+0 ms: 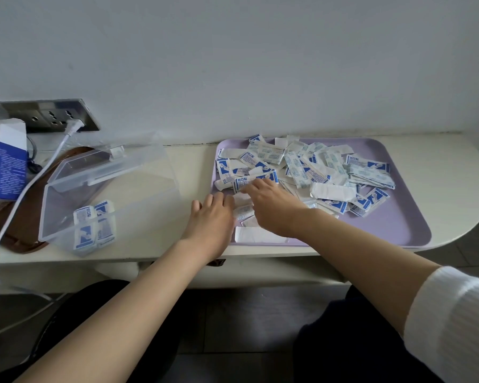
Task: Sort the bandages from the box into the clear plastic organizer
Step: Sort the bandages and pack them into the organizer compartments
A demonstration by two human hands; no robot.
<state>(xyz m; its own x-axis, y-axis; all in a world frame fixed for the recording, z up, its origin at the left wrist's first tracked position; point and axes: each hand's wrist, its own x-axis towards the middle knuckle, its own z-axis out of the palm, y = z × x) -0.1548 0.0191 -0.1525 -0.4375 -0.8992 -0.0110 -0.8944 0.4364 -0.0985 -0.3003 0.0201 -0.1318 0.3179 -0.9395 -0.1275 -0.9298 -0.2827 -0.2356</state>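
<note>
A heap of blue-and-white wrapped bandages point(329, 172) lies on a lilac tray point(398, 236). To the left stands the clear plastic organizer point(64, 205), lid tipped open, with a few bandages point(94, 228) upright in its front corner. My left hand point(213, 217) lies flat with straight fingers at the tray's left rim, beside some white wrappers. My right hand point(271, 208) reaches into the near left part of the heap. Its fingers curl onto a bandage point(249, 181), and the thumb is hidden. The opened blue-and-white bandage box point(7, 167) stands at the far left.
A wall socket point(53, 114) with a white plug and cable point(25, 189) sits behind the organizer; the cable runs down over the table's front edge. A brown flat item point(17, 230) lies under the organizer's left side. The table's right end is rounded, and a wall stands behind.
</note>
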